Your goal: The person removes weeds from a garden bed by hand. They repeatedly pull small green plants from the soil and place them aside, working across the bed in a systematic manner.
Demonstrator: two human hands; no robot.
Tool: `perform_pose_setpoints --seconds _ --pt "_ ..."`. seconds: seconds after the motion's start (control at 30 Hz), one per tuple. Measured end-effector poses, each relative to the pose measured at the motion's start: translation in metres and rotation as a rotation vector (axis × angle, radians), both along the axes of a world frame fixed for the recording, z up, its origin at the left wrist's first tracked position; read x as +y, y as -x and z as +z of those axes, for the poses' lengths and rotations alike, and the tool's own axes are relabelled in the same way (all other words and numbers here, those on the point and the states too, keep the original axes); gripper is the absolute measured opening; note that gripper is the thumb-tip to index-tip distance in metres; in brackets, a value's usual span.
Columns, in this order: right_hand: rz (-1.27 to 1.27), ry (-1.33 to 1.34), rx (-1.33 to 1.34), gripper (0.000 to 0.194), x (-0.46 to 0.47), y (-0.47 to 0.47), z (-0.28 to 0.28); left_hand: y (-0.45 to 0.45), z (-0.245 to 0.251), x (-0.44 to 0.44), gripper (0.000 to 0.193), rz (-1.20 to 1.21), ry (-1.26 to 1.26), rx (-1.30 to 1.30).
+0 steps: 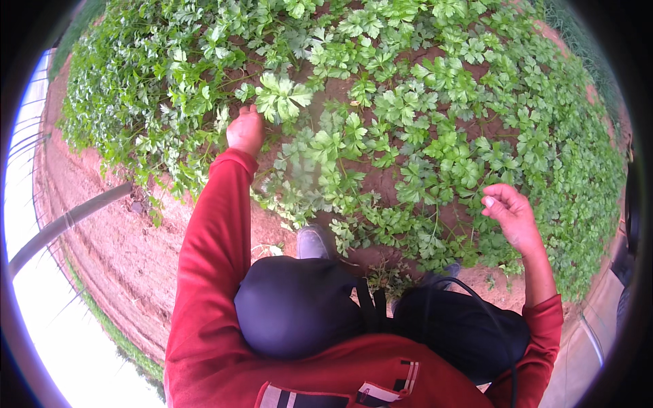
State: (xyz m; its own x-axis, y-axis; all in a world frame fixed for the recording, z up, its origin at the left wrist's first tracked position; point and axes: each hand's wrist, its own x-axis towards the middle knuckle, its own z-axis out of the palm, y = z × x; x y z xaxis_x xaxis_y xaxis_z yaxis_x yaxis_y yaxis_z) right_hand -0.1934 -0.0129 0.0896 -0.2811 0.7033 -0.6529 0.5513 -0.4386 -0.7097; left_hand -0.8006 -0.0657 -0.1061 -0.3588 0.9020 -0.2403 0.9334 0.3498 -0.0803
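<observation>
A dense bed of leafy green plants [398, 107], parsley or celery by their leaves, grows in brown soil before me. My left hand [247, 130] reaches low among the stems at the upper left; its fingertips are partly hidden by leaves, so whether they grip a stem cannot be told. One pale, broad leaf [283, 98] stands just right of those fingers. Over the plants at the right, my right hand [510, 211] is raised with its fingers curled in and the thumb against them; nothing shows in it.
A curved grey pipe [76, 217] rises at the left edge beside bare reddish soil [117, 245]. My shoe [314, 242] rests at the bed's near edge, below my dark-clothed knees. A dark cable [490, 301] hangs past my right knee. Thin grassy plants [579, 46] border the far right.
</observation>
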Motion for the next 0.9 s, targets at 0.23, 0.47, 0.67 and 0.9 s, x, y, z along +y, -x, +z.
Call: perform_pose_setpoints --seconds 0.23,0.47,0.67,0.9 --pt "-0.01 0.007 -0.008 0.023 -0.003 -0.007 -0.005 -0.013 0.005 -0.01 0.027 -0.382 0.305 0.05" --pt "0.023 0.011 -0.003 0.023 -0.001 -0.002 -0.006 -0.013 -0.008 0.008 0.018 -0.352 0.328 0.063" --pt "0.02 -0.022 0.0 0.023 -0.004 -0.007 -0.005 0.014 -0.001 0.022 0.027 -0.017 0.274 -0.177" --pt "0.03 0.02 -0.002 0.022 -0.001 -0.003 -0.008 0.029 0.033 0.02 0.02 0.408 0.12 -0.825"
